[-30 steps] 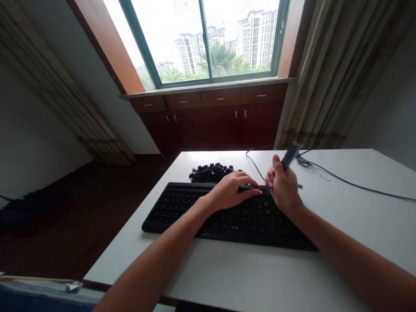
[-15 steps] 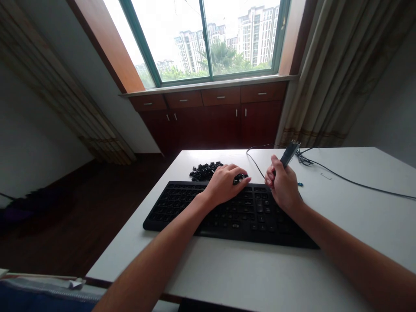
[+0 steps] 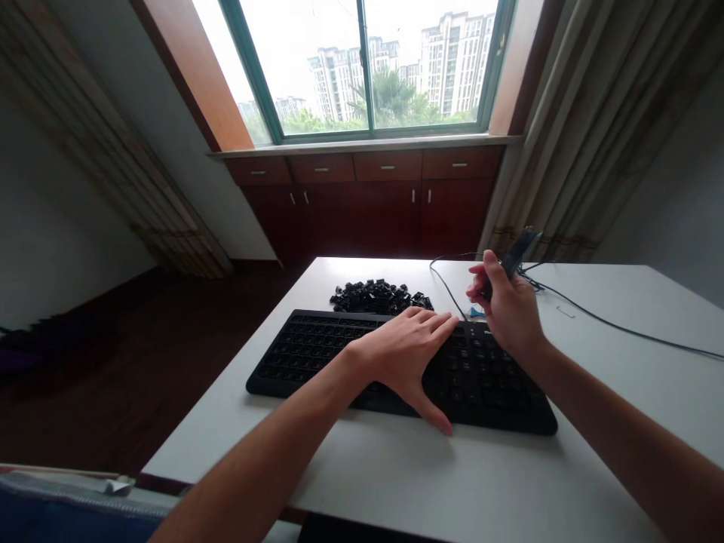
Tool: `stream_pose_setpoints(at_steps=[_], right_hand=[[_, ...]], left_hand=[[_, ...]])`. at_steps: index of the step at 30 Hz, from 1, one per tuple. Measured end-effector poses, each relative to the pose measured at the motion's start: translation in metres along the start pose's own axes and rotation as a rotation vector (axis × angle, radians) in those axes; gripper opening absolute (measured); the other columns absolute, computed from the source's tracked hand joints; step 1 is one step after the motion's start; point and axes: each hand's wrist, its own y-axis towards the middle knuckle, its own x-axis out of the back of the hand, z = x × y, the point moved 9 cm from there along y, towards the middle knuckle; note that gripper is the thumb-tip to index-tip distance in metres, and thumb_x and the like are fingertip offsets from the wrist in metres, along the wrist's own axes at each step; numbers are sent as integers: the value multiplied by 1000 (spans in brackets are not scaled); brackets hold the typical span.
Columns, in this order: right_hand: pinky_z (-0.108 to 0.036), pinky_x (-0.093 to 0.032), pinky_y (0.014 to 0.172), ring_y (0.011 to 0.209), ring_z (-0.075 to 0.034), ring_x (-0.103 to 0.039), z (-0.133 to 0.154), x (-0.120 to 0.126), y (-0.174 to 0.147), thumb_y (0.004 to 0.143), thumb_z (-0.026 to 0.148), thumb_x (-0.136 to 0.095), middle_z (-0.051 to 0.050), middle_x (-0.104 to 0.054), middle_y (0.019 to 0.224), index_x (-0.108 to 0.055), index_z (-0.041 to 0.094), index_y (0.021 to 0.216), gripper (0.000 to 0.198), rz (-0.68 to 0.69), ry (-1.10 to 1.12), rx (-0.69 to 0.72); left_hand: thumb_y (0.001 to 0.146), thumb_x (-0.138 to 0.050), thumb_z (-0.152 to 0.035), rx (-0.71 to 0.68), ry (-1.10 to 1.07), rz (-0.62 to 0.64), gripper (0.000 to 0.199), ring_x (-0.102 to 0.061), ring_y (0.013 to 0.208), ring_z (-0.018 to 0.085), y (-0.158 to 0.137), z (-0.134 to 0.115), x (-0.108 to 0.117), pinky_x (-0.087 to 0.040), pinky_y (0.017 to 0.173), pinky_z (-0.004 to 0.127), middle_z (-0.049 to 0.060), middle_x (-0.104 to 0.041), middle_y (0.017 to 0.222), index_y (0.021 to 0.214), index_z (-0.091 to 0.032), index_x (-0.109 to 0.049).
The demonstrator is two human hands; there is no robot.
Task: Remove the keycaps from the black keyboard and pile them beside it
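A black keyboard (image 3: 317, 343) lies across the white table, with many keycaps off its left part. My left hand (image 3: 404, 347) is open over its middle, thumb and fingers spread, the fingertips at the back edge and the thumb reaching past the front edge. Behind the keyboard lies a heap of loose black keycaps (image 3: 373, 296). My right hand (image 3: 512, 309) is closed around a dark, flat, elongated object (image 3: 520, 250) above the keyboard's back right part. Its upper end sticks out, but its kind is unclear. A small blue item (image 3: 477, 311) shows below that hand.
A black cable (image 3: 599, 311) runs over the right of the white table (image 3: 362, 460), bunched near the back. A thin bent wire piece (image 3: 564, 311) lies there. Beyond stand a wooden cabinet (image 3: 362, 219) and a window. Blue fabric (image 3: 68, 513) is at lower left.
My left hand has come from the keycap heap toward me, over the keyboard, its thumb spreading wide. My right hand has shifted slightly right with the dark object, which is tilted more.
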Motion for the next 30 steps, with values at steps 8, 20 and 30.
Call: stream_pose_setpoints(at_steps=[8,20,30], right_hand=[[-19,-36,44,47,-7,-41,-2,-2,-5,90,47,-70,7,-44,57,-68,20,96,28,160,-12,-20],[-22,-43,57,58,-10,-46,-18,-4,-32,90,48,-70,4,-49,66,-62,20,81,31,205,106,-121],[-20,-42,56,57,-10,-41,-26,-2,-35,90,46,-71,4,-46,66,-52,20,71,37,118,167,-179]], left_hand=[[52,-72,-83,65,68,-38,127,-59,115,42,5,2,-5,-35,108,49,23,-61,127,145,-4,-35],[52,-80,-73,21,-65,-74,125,-55,124,43,4,9,-6,-34,111,51,22,-56,137,150,-12,-33],[61,-78,-75,50,-165,-169,108,-52,131,38,6,7,-1,-35,114,50,19,-56,142,144,-16,-42]])
